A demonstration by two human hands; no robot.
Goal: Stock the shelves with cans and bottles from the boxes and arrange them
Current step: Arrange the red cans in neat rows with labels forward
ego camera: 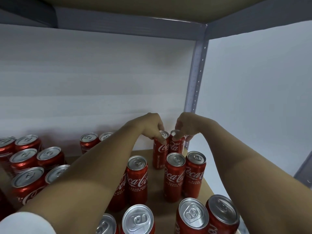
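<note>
Each grip pinched the top of 1 upright can: the left hand (152, 126) on the left can (160, 149), the right hand (184, 126) on the right can (176, 144), touching side by side at the shelf's (206, 186) back right corner. About 18 red cans showed on that shelf.

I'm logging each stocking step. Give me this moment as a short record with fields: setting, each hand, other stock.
setting: shelf board with a grey corner post
left hand: grips the top of the left rear can
right hand: grips the top of the right rear can
held cans: upright, side by side at the back right corner
other stock: more red cola cans upright on the shelf
</note>
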